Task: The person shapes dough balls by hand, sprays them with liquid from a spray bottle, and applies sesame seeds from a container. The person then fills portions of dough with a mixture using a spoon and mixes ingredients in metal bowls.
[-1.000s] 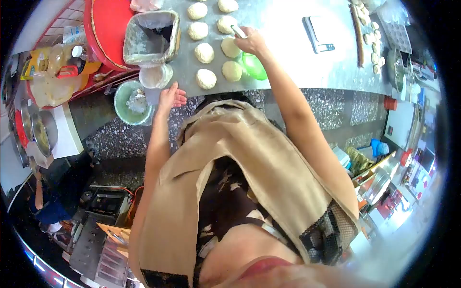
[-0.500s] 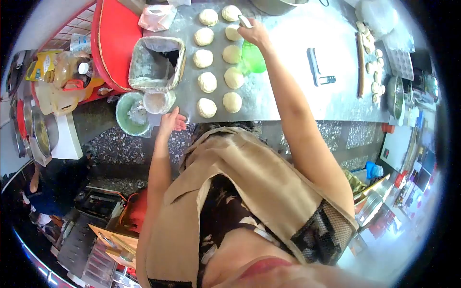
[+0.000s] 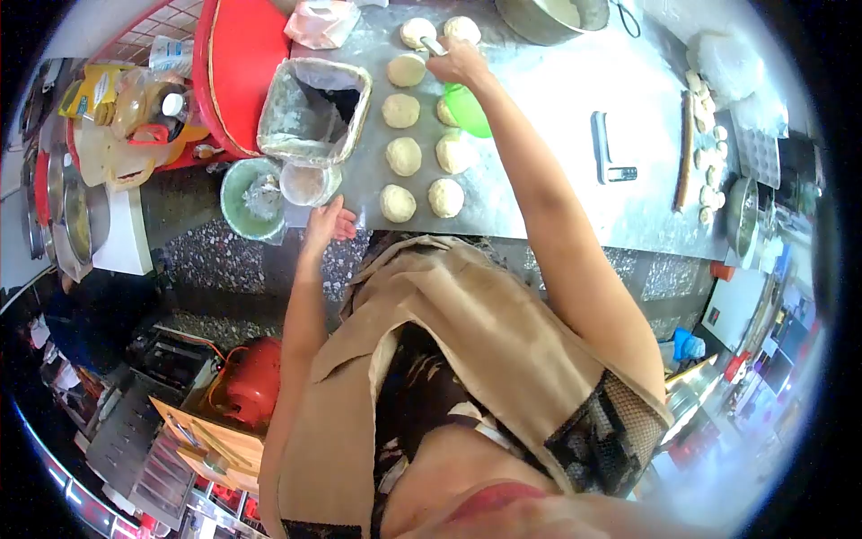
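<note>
My right hand is closed around a pale handle above the far end of two columns of round dough balls. Under my right wrist shows a rounded, see-through green thing, partly over a dough ball in the right-hand column; whether it joins the handle is hidden by my hand. My left hand is at the table's front edge, fingers stretched out and holding nothing. Close beside it stands a small whitish tub, with a pale green bucket further left.
A plastic-lined bin stands left of the dough on the metal table. To the right lie a grey angled tool, a long dough roll and small dough pieces. A metal pot stands at the back.
The view has shifted, so the table appears further right. Across the dough, my right hand has moved left with the handle and the green thing. My left hand stays near the edge.
</note>
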Demonstrator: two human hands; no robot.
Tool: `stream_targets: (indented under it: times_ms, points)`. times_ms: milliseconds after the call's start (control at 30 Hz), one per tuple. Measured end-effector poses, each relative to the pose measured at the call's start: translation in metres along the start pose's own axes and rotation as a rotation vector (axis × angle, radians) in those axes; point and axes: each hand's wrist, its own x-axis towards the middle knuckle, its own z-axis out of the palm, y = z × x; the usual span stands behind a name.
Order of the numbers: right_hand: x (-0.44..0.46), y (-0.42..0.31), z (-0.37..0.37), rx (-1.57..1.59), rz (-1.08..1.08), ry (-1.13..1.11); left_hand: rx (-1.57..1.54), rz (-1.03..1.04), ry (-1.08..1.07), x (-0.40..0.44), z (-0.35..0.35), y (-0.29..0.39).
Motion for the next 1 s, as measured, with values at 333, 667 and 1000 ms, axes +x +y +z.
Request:
stream_targets:
  times_ms: [333, 667, 1000]
  points:
    - [-0.057, -0.001, 0.036, -0.069, -0.205, -0.054, 0.049, 0.031, -0.009, -0.001, 0.0, 0.001]
    - [-0.133, -0.005, 0.05, -0.122, -0.231, -0.102, 0.022, 0.041, -0.005, 0.0, 0.001, -0.001]
    - [-0.211, 0.017, 0.078, -0.007, -0.319, -0.051, 0.034, 0.064, 0.0, 0.0, 0.002, -0.004]
